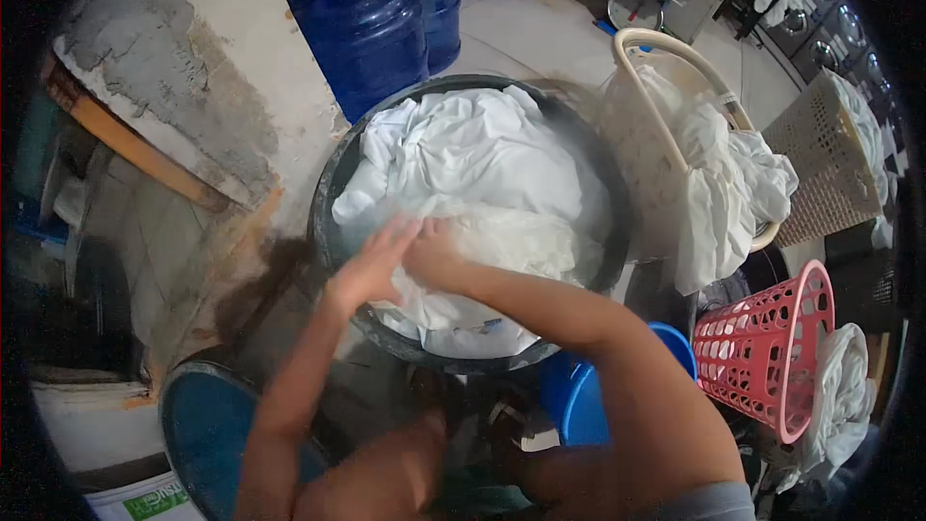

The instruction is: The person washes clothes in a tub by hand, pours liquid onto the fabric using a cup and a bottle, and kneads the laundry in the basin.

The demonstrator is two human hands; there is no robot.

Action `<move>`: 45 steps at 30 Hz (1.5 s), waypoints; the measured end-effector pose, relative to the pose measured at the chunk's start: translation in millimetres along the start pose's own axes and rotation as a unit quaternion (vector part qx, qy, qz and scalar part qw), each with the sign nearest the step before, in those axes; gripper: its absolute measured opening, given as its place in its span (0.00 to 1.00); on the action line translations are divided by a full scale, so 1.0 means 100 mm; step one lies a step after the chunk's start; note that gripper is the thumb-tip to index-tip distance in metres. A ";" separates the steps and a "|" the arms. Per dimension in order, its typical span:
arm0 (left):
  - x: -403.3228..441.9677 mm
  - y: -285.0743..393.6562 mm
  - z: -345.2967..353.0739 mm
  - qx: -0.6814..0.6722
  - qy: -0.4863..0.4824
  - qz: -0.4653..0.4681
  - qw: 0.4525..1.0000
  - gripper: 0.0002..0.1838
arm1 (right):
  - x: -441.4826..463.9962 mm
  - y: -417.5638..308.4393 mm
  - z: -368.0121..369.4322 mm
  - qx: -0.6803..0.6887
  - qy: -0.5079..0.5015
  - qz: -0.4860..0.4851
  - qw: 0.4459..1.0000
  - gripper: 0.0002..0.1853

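Note:
A large dark tub (326, 232) in front of me is heaped with wet white cloth (482, 150). Nearer to me in the tub lies a bunched, slightly cream cloth (521, 241). My left hand (376, 259) is at the tub's left side, its fingers stretched out over the cloth and its thumb apart. Close beside it, my right hand (434, 256) presses into the fabric with curled fingers that seem to grip it. Both hands are somewhat blurred, and the right fingertips are partly hidden.
Blue water jugs (371, 34) stand behind the tub. To the right are a cream basket (637, 150) overflowing with white cloth, a perforated basket (820, 159) and a pink basket (762, 347). A blue bucket (584, 405) and a blue drum (207, 425) stand near my legs.

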State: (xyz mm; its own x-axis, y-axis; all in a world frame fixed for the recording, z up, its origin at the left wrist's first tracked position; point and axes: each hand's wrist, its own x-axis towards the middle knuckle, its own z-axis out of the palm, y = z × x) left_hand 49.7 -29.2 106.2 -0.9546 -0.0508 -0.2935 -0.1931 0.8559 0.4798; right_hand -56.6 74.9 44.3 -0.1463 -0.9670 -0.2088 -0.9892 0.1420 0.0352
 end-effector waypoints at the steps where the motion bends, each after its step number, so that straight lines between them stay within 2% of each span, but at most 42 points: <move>1: 0.05 -0.02 0.08 0.005 -0.009 -0.021 1.000 0.66 | 0.00 0.11 0.04 0.056 0.004 -0.019 0.998 0.14; 3: 0.14 0.01 0.22 0.005 -0.024 -0.068 0.997 0.67 | -0.10 0.32 0.09 0.144 0.021 -0.084 0.986 0.14; 4: 0.20 0.00 0.28 0.109 -0.062 -0.060 0.990 0.62 | -0.21 0.44 0.12 0.180 0.034 -0.126 0.975 0.16; 5: 0.30 -0.10 0.43 0.124 -0.055 -0.090 0.987 0.60 | -0.32 0.55 0.15 0.216 0.046 -0.168 0.961 0.19; 7: 0.48 -0.31 0.75 0.155 -0.045 -0.152 0.975 0.55 | -0.88 0.48 -0.48 0.126 0.010 -0.025 0.992 0.24; 9: 0.51 -0.10 0.57 0.108 -0.053 -0.223 0.967 0.46 | -1.21 0.40 -0.62 0.074 -0.025 0.029 0.997 0.28; 10: 0.57 -0.15 0.66 0.109 -0.028 -0.224 0.968 0.45 | -1.31 0.40 -0.64 0.046 -0.043 0.059 0.996 0.31; 11: 0.62 -0.18 0.74 0.110 -0.003 -0.221 0.969 0.43 | -1.36 0.42 -0.61 0.061 -0.060 0.051 0.995 0.31; 13: 0.65 -0.25 0.86 0.222 0.017 -0.171 0.960 0.34 | -1.40 0.48 -0.47 0.088 -0.090 0.035 0.991 0.33; 14: 0.64 -0.30 0.90 0.278 0.028 -0.147 0.949 0.29 | -1.40 0.50 -0.40 0.069 -0.043 0.018 0.997 0.31; 17: 0.63 -0.51 0.97 0.161 0.107 -0.129 0.973 0.31 | -1.32 0.52 -0.11 0.015 0.105 -0.032 0.994 0.26; 20: 0.43 -0.32 0.51 0.209 -0.024 -0.034 0.977 0.40 | -1.21 0.80 0.01 0.299 0.129 -0.037 0.945 0.21; 23: 0.47 -0.55 0.45 0.222 -0.083 -0.093 0.967 0.45 | -1.40 0.97 -0.47 0.427 0.135 0.043 0.893 0.19; 24: 0.43 -0.49 0.38 0.211 -0.086 -0.089 0.970 0.47 | -1.49 1.06 -0.64 0.466 0.039 0.089 0.879 0.29; 27: 0.23 -0.18 0.03 0.170 -0.077 -0.089 0.978 0.52 | -1.65 1.19 -0.61 0.399 0.127 0.012 0.908 0.39; 28: 0.17 0.05 -0.11 0.154 -0.064 -0.097 0.981 0.53 | -1.63 1.16 -0.45 0.364 0.110 -0.023 0.925 0.44; 29: 0.16 0.21 -0.18 0.138 -0.050 -0.106 0.984 0.54 | -1.58 1.04 -0.33 0.313 0.087 -0.002 0.946 0.42; 31: 0.14 0.34 -0.16 0.044 -0.014 0.016 0.999 0.56 | -1.44 0.65 -0.17 0.211 0.043 0.039 0.976 0.40; 32: 0.14 0.40 -0.12 -0.004 0.005 0.077 0.997 0.58 | -1.39 0.50 -0.16 0.166 0.026 0.067 0.983 0.36; 35: 0.23 0.62 0.09 0.022 -0.057 -0.011 0.998 0.60 | -1.23 0.56 0.08 0.118 0.043 0.032 0.992 0.35; 36: 0.32 0.49 0.35 0.044 -0.032 -0.020 0.998 0.61 | -1.12 0.75 0.39 0.102 0.056 -0.046 0.992 0.28; 39: 0.39 0.70 0.47 0.056 -0.054 -0.133 0.988 0.57 | -1.05 1.14 -0.13 0.258 -0.065 0.119 0.957 0.20; 41: 0.67 0.33 1.04 0.140 -0.050 -0.092 0.985 0.52 | -1.19 1.18 -0.55 0.186 0.190 0.132 0.955 0.13; 42: 0.85 0.17 1.30 0.172 -0.061 -0.093 0.979 0.52 | -1.15 1.28 -0.46 0.135 0.220 0.161 0.953 0.21; 44: 0.96 0.20 1.35 0.143 -0.054 -0.153 0.976 0.50 | -1.15 1.38 -0.24 0.071 0.172 0.157 0.970 0.26; 45: 0.94 0.38 1.21 0.080 -0.038 -0.213 0.973 0.47 | -1.16 1.37 -0.24 0.040 0.146 0.155 0.976 0.29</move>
State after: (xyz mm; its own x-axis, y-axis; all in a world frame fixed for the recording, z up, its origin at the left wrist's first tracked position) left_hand -19.5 60.5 -3.4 -0.7753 -0.3850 -0.5007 -0.5234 0.8353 0.1683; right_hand -175.0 201.6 96.4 -0.4424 -0.8925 0.0882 -0.8967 0.4418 -0.0271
